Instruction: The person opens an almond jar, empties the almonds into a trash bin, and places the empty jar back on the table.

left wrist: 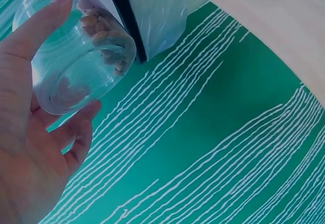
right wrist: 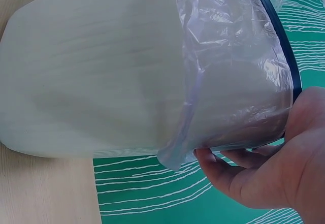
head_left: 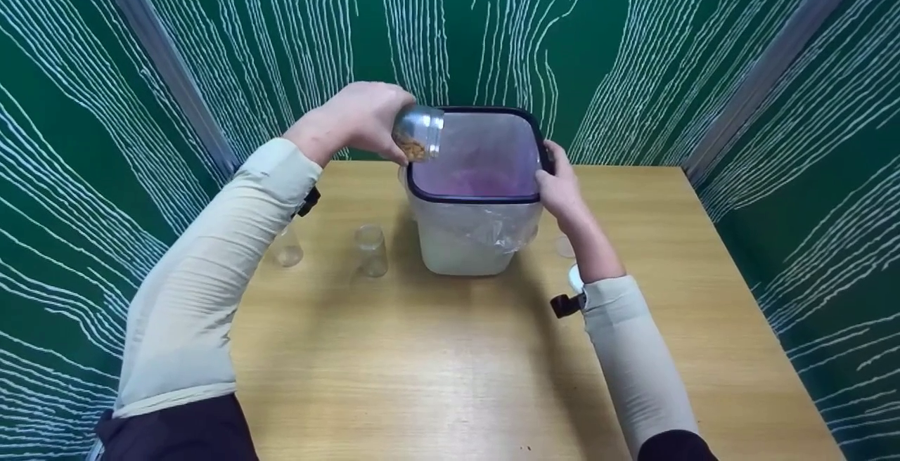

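My left hand (head_left: 369, 118) grips a clear jar (head_left: 420, 132), tipped on its side with its mouth over the left rim of a white trash bin (head_left: 460, 236). Brown pieces like nuts (left wrist: 99, 28) lie along the jar's lower wall; their exact kind is hard to tell. On the bin's far right rim, my right hand (head_left: 560, 183) holds the dark edge, thumb on top and fingers down the outside. A clear plastic liner (right wrist: 228, 71) folds over that rim. Inside, the bin looks purplish pink.
Left of the bin stand an empty-looking clear jar (head_left: 373, 250) and another clear glass container (head_left: 287, 249), partly behind my left arm. A white round object (head_left: 575, 278) shows beside my right wrist. Green walls with white lines border the wooden table (head_left: 436, 362).
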`<move>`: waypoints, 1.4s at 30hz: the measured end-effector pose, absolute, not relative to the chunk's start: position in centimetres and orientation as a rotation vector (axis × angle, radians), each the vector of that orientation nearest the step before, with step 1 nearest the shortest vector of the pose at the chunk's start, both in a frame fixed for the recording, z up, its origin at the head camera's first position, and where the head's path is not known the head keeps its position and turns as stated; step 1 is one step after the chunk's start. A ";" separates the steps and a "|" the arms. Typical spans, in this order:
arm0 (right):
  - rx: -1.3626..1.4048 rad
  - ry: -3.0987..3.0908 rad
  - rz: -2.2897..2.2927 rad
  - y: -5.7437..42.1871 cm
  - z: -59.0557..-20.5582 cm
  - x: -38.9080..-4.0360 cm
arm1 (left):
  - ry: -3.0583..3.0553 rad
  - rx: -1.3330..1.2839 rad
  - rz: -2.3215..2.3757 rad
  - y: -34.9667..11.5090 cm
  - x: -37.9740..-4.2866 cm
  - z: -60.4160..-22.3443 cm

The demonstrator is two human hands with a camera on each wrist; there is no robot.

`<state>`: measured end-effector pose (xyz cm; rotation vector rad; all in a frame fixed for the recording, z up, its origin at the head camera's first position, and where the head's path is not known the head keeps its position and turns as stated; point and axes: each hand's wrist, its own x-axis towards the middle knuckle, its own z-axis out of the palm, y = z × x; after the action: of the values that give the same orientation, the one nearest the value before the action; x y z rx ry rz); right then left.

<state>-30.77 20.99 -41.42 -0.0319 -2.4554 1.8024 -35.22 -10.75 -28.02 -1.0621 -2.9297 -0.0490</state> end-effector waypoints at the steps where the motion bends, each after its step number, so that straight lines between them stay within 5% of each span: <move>1: -0.030 -2.455 1.807 21.0 -41.4 -30.8 | -2.931 -1.062 -0.029 -10.5 -35.2 -27.9; 42: -0.013 -2.438 1.833 21.1 -41.8 -30.8 | -2.864 -1.136 0.399 -7.6 -34.5 -26.4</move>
<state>-30.82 21.06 -41.75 -0.0129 -2.4385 1.8326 -34.54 -7.60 -26.39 -1.1358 -2.8639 0.3990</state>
